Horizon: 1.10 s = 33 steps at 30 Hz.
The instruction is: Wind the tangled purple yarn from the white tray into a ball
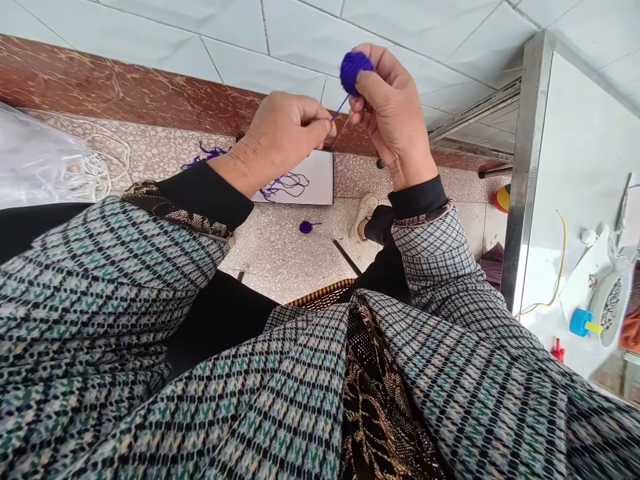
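Note:
My right hand (387, 100) is raised in front of the wall and grips a small ball of purple yarn (354, 70) between thumb and fingers. From the ball a short purple strand (341, 106) runs down to my left hand (290, 127), whose thumb and forefinger pinch it. A thin tan line hangs below, between the two hands; I cannot make out what it is. Loose purple yarn (287, 185) lies tangled on a white board (320, 177) under my left wrist, partly hidden by it. A second small purple yarn ball (306, 227) rests on the speckled floor.
At the right stands a white table (545, 253) with a metal edge, holding a yellow cord, a blue cap and a white container. A clear plastic bag (40, 160) and white string lie at the left. A tiled wall (230, 30) rises ahead; my shoe (366, 212) is below.

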Motion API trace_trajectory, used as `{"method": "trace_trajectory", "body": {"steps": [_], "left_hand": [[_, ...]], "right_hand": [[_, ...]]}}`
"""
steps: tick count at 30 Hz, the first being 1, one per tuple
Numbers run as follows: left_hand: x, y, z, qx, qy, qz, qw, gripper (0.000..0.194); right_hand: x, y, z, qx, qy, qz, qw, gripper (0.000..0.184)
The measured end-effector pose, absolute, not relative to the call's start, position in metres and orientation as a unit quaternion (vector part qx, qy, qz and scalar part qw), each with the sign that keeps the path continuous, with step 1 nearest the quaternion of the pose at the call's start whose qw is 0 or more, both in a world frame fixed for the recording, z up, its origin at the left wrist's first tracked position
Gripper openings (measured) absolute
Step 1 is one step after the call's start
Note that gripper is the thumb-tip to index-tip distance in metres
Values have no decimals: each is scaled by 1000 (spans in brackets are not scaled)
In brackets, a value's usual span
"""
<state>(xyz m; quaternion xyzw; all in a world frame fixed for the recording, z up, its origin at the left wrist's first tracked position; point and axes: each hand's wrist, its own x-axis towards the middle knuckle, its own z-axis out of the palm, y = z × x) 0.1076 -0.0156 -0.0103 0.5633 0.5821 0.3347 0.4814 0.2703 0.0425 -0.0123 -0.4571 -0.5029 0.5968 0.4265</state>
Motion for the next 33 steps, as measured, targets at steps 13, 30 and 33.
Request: {"method": "trace_trajectory", "body": {"steps": [13, 30, 33], "left_hand": [[78, -1, -10, 543, 539, 352, 539, 14], [74, -3, 1, 675, 440, 236, 543, 18], [77, -6, 1, 696, 403, 190, 563, 21]], "right_hand": [[279, 26, -11, -341, -572, 710, 229, 31], [277, 34, -12, -367, -513, 643, 434, 23], [277, 39, -16, -442, -607, 570, 334, 23]]}}
